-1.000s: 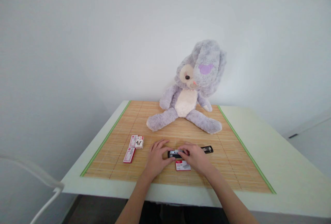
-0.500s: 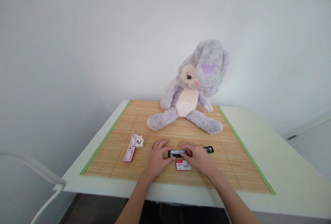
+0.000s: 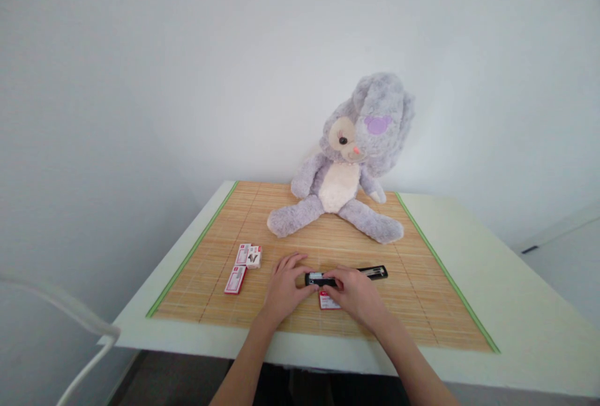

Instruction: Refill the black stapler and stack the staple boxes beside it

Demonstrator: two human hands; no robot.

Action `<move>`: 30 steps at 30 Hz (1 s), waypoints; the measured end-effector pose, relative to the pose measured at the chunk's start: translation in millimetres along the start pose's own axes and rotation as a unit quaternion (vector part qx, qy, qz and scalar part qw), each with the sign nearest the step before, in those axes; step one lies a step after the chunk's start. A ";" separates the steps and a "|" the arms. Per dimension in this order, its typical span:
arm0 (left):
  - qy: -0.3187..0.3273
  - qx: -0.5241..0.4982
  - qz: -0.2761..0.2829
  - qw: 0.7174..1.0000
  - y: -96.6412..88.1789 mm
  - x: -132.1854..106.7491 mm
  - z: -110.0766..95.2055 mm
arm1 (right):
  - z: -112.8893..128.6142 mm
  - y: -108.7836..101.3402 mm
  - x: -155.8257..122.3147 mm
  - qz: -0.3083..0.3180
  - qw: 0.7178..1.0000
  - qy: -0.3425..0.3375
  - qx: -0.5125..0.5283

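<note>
Black stapler (image 3: 345, 275) lies flat on the bamboo mat (image 3: 422, 287), opened out long (top arm swung away to the right). Left hand (image 3: 284, 288) rests at the stapler's left end, fingers loosely spread, thumb touching it. Right hand (image 3: 355, 290) curled over the stapler's middle, fingertips on it; grip unclear. Red-white staple box (image 3: 327, 300) just in front of the stapler, partly under the right hand; contents hidden. Three more staple boxes (image 3: 244, 263) left of the stapler. Plush rabbit (image 3: 349, 165) sits behind the stapler.

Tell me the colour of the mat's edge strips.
Green, on both long sides of the bamboo mat; the head view shows it.
</note>
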State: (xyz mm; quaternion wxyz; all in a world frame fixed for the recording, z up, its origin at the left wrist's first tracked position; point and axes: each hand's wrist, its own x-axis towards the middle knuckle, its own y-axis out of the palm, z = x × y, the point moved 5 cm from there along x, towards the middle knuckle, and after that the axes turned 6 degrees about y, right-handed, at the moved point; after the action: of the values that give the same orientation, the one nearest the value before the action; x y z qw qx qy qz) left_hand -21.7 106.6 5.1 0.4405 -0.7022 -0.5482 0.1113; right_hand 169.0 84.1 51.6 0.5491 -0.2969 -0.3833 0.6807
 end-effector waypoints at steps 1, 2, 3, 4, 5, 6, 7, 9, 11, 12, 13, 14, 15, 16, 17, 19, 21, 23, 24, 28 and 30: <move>-0.001 0.001 0.000 1.000 0.1 0.0 0.1 | -6.9 -4.6 -1.9 -0.006 1.000 0.006 0.009; -0.002 0.001 0.000 1.000 0.2 0.0 0.0 | -17.3 -11.3 -4.3 -0.016 1.000 0.017 0.018; -0.003 0.001 0.000 1.000 0.3 -0.1 -0.2 | -31.2 -20.2 -7.2 -0.034 0.998 0.035 0.028; -0.003 0.000 0.000 1.000 0.2 -0.1 -0.6 | -48.0 -30.5 -10.7 -0.055 0.996 0.059 0.035; -0.004 -0.001 0.001 1.000 0.1 -0.2 -1.0 | -66.6 -41.8 -14.8 -0.079 0.992 0.085 0.040; -0.004 -0.001 0.002 1.000 0.0 -0.2 -1.4 | -85.8 -53.3 -19.4 -0.106 0.987 0.111 0.042; -0.005 -0.002 0.003 1.000 -0.2 -0.1 -1.7 | -104.2 -64.1 -24.3 -0.131 0.981 0.136 0.047; -0.006 -0.003 0.004 1.000 -0.6 0.2 -1.9 | -133.4 -76.8 -32.4 -0.136 0.973 0.169 0.080; -0.008 -0.004 0.005 1.000 -0.8 0.6 -1.6 | -147.0 -74.9 -36.2 -0.069 0.972 0.167 0.148; -0.010 -0.005 0.006 1.000 -0.9 0.8 -1.3 | -147.9 -71.0 -36.9 -0.033 0.969 0.158 0.188; -0.012 -0.005 0.007 1.000 -0.7 0.9 -1.0 | -145.9 -66.6 -36.7 -0.001 0.962 0.147 0.228; -0.013 -0.006 0.008 1.000 -0.5 0.9 -0.8 | -142.0 -62.7 -35.6 0.020 0.955 0.135 0.263; -0.014 -0.007 0.008 1.000 -0.3 0.8 -0.7 | -136.9 -59.9 -33.4 0.029 0.948 0.125 0.290; -0.015 -0.007 0.007 1.000 -0.1 0.7 -0.6 | -131.2 -58.4 -30.2 0.030 0.944 0.117 0.306; -0.014 -0.008 0.006 1.000 0.1 0.5 -0.6 | -124.8 -58.3 -26.1 0.025 0.944 0.110 0.311; -0.011 -0.010 0.002 1.000 0.2 0.1 -0.6 | -109.2 -61.6 -16.2 0.011 0.951 0.094 0.296; -0.009 -0.011 0.001 1.000 0.4 -0.2 -0.4 | -89.2 -67.9 -5.8 -0.003 0.964 0.077 0.253; -0.008 -0.010 0.003 1.000 0.7 -0.3 0.1 | -65.5 -73.5 3.5 -0.003 0.979 0.058 0.196; -0.007 -0.009 0.003 1.000 0.8 -0.3 0.3 | -53.2 -74.3 7.6 0.009 0.984 0.047 0.169; -0.003 -0.006 -0.001 1.000 0.7 -0.4 0.5 | -13.8 -69.0 19.8 0.046 0.992 -0.001 0.113; -0.003 -0.005 -0.003 1.000 0.5 -0.5 0.6 | -3.5 -61.8 25.1 0.059 0.993 -0.020 0.102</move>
State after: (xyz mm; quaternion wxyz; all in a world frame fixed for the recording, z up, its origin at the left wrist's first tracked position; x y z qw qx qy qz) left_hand -21.9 106.4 4.2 0.4352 -0.7026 -0.5522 0.1094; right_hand 198.5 115.6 102.5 0.5282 -0.2477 -0.3044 0.7530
